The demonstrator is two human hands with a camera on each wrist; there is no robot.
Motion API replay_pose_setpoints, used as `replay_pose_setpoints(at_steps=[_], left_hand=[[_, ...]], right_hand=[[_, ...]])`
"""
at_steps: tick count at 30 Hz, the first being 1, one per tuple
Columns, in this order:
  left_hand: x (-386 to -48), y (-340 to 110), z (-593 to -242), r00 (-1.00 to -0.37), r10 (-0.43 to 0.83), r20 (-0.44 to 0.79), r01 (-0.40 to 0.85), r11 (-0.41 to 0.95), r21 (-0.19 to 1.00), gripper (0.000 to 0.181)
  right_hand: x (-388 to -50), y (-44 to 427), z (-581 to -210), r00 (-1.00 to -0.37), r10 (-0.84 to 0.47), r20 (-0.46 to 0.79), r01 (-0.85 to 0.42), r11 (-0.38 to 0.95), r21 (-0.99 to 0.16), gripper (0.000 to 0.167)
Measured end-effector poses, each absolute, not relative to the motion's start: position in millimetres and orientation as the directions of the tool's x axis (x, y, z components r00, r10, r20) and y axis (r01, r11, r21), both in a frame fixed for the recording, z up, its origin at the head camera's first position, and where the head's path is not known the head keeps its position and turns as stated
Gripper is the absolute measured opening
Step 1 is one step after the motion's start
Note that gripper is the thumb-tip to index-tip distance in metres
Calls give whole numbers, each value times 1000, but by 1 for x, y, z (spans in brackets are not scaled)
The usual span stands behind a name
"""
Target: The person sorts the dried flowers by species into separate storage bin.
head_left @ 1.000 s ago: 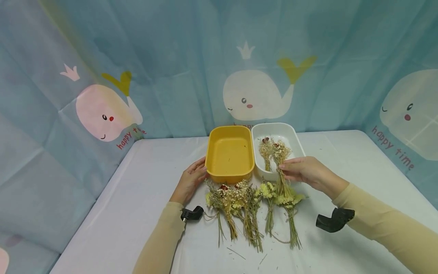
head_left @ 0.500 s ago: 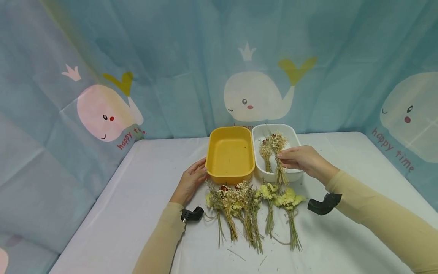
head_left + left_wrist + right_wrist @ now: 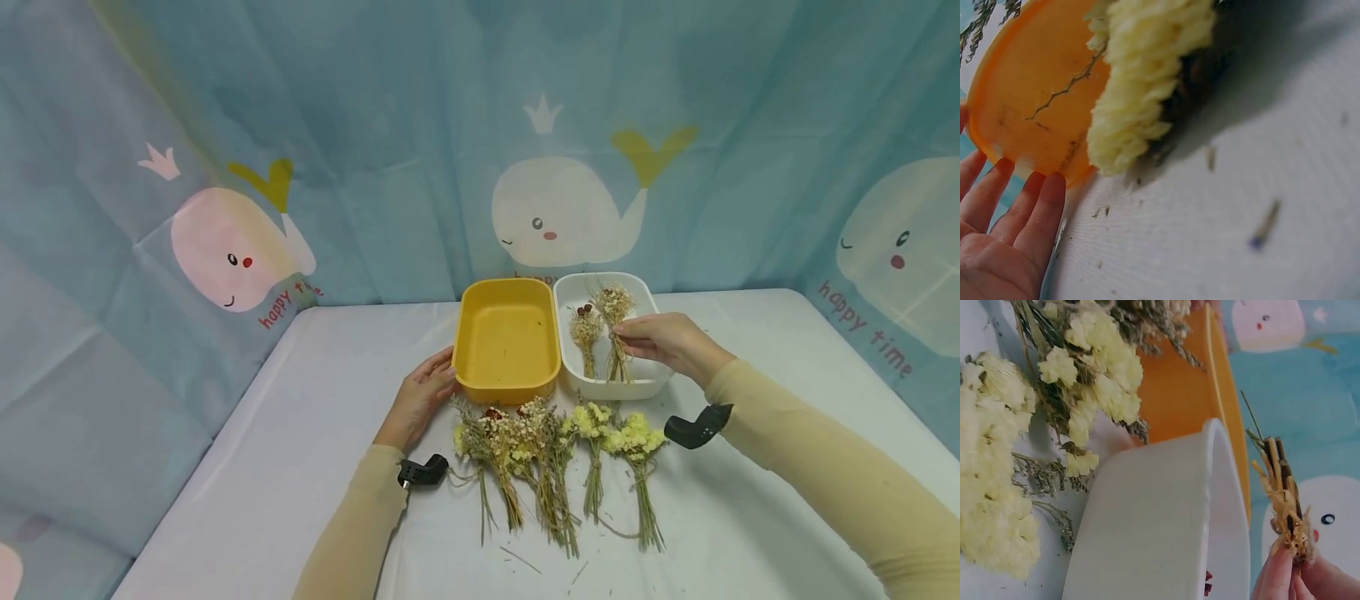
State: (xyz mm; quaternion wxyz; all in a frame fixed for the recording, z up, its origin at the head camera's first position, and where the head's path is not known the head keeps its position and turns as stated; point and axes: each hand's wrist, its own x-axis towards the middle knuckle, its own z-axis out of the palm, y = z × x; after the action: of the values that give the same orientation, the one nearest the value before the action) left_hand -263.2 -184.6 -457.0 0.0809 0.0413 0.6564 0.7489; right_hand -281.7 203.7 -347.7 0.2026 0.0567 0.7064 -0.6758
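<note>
Right hand (image 3: 663,337) pinches the stems of a dried-flower bundle (image 3: 614,305) over the white tray (image 3: 611,389), heads toward twelve o'clock, stem ends toward six; contact with the tray floor cannot be confirmed. A second bundle (image 3: 586,327) lies inside the same tray, at nine o'clock of the held one. Left hand (image 3: 420,396) is uncurled, fingertips against the yellow tray (image 3: 504,340) at its eight o'clock side. Recommended: a light pinch, as dry heads probably shed; stem ends within the six o'clock rim; lowering level, clear of the neighbour, then release without dragging.
</note>
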Motion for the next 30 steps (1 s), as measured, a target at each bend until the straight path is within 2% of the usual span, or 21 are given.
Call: replay_pose_setpoints(at_steps=[11, 16, 20, 26, 30], left_hand=[[-263, -183, -457, -987, 150, -57, -78, -137, 988, 53], [-264, -185, -458, -985, 165, -57, -79, -130, 988, 54], [-264, -185, -458, -984, 171, -45, -69, -138, 988, 54], [-263, -185, -457, -984, 175, -38, -62, -137, 989, 54], [-263, -185, -456, -984, 176, -36, -60, -135, 989, 55]], right_hand=[[-297, 202, -355, -912, -172, -372, 370, 45, -928, 22], [-303, 199, -359, -918, -152, -367, 360, 68, -930, 5], [-306, 196, -362, -924, -127, -361, 348, 110, -931, 20], [-307, 193, -370, -933, -102, -344, 328, 144, -934, 14], [-308, 191, -374, -935, -93, -342, 323, 176, -930, 24]])
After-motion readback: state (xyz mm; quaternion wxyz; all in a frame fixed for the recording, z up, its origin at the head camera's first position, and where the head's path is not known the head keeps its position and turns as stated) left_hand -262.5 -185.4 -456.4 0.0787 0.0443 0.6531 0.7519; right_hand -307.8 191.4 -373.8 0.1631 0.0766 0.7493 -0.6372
